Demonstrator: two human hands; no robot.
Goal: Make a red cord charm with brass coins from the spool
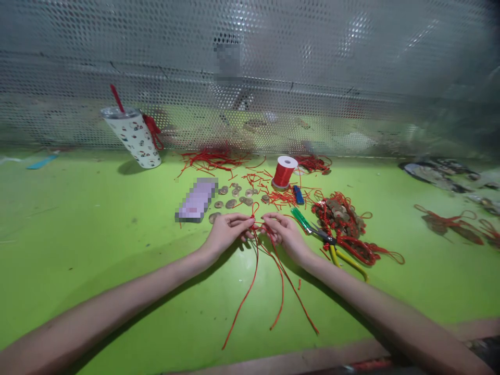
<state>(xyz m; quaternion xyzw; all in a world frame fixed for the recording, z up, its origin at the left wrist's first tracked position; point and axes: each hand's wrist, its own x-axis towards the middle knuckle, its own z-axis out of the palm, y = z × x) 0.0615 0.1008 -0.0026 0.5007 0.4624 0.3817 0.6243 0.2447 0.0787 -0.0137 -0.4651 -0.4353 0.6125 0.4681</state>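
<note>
Red cord (282,291) runs between my two hands, with a small loop standing above the fingers and several long ends trailing toward me over the green table. My left hand (230,232) pinches the cord just under the loop, at what looks like a knot. Close beside it on the right, my right hand (283,234) is closed on another stretch of the same cord; its fingertips partly hide the strand. Loose round coins (231,204) lie just beyond my left hand. Past my right hand are pliers (332,240) with yellow and red handles and a green-handled tool (300,220).
A spool of red cord (285,173) stands behind the hands among cut scraps, near a blue lighter (298,195). Corded coins (339,216) are heaped at right. A patterned tumbler (135,138) with a straw stands back left, before a perforated metal screen (175,88).
</note>
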